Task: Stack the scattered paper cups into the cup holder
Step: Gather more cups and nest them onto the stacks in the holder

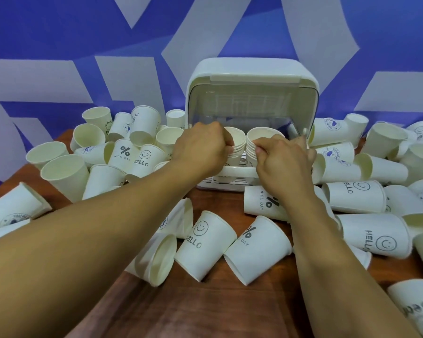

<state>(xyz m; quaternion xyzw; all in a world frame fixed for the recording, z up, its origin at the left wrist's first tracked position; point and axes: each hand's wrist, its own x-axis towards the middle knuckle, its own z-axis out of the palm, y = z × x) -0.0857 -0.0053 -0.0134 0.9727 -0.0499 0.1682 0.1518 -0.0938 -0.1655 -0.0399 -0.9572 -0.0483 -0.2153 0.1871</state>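
A white cup holder (252,71) with its clear lid raised stands at the back middle of the table. Inside its front rail stand two stacks of white paper cups. My left hand (202,146) grips the rims of the left stack (237,139). My right hand (282,159) pinches the rims of the right stack (261,134). Many loose paper cups lie scattered around, such as a "HELLO" cup (203,245) and a "NICE DAY" cup (257,250) in front of my arms.
A wooden table (205,308) carries everything. Heaps of cups crowd the left side (66,174) and the right side (374,237). A blue and white patterned wall (83,45) rises right behind the holder.
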